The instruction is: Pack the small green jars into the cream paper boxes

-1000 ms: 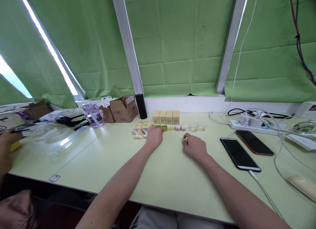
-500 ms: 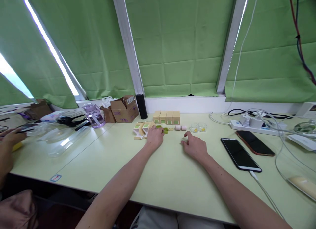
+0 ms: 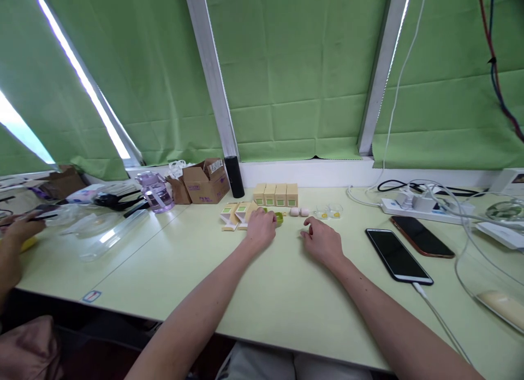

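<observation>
My left hand (image 3: 262, 227) is closed at the fingertips on a small green piece (image 3: 279, 219), which is partly hidden by the fingers. Left of that hand lie two beige cartons (image 3: 234, 213) with their flaps open. My right hand (image 3: 323, 239) rests low over the table, fingers loosely bent and apart, with nothing visible in it. Just beyond it are two pale pink cylinders (image 3: 299, 212) and two small clear round containers (image 3: 328, 212) with yellow spots. Several closed beige boxes (image 3: 275, 195) with green labels stand in a row behind.
At right lie two phones (image 3: 399, 256), a power strip (image 3: 421, 208) with tangled cables, and a mouse (image 3: 501, 310). A black cylinder (image 3: 234, 177), cardboard box (image 3: 206, 182) and purple jug (image 3: 155, 193) stand back left. Another person's hand (image 3: 18, 235) is at far left.
My left hand has slid slightly to the right with the green piece, now covering most of the small yellow bits beside it. My right hand has hardly moved.
</observation>
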